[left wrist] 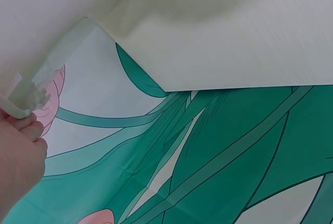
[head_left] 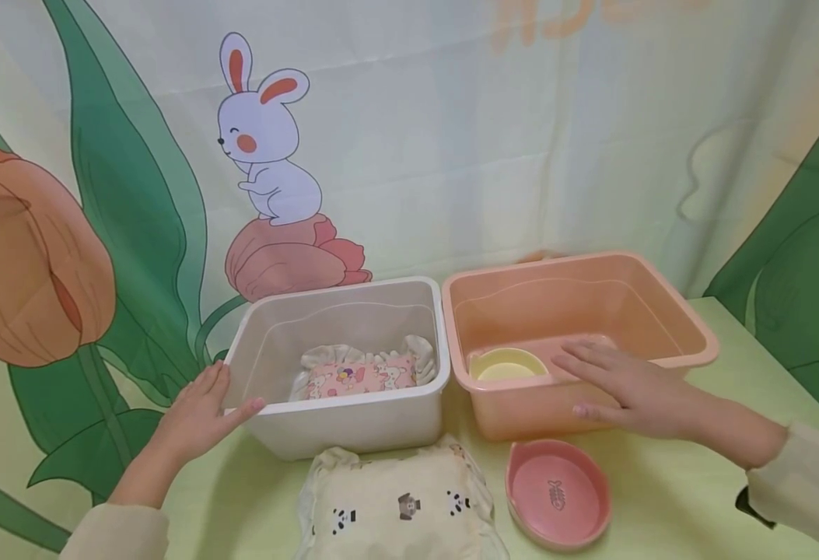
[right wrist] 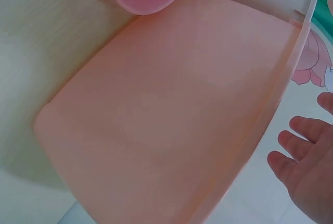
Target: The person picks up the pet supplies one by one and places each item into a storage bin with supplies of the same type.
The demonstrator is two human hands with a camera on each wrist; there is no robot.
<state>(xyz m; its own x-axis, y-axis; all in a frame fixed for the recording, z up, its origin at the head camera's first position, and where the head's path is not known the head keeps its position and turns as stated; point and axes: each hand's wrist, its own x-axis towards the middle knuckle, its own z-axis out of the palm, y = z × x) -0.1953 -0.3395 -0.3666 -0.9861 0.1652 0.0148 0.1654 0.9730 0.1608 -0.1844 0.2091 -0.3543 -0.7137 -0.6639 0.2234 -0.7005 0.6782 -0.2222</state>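
Note:
In the head view my left hand (head_left: 195, 412) rests at the front left corner of a white plastic bin (head_left: 353, 428), thumb stretched along the front rim. Inside that bin lies a small pink ruffled pillow (head_left: 360, 375) with a rabbit print. My right hand (head_left: 643, 389), fingers extended and holding nothing, hovers over the front rim of a peach plastic bin (head_left: 528, 412). A pale yellow bowl (head_left: 510, 365) sits inside it at the left. The right wrist view shows my right fingers (right wrist: 296, 146) spread beside the peach bin's rim.
A cream ruffled pillow (head_left: 395, 513) with animal prints lies before the white bin. Beside it stands a pink bowl (head_left: 559, 498) with a fishbone mark inside. Both bins stand side by side on a light green table (head_left: 661, 482), before a printed curtain (head_left: 416, 155).

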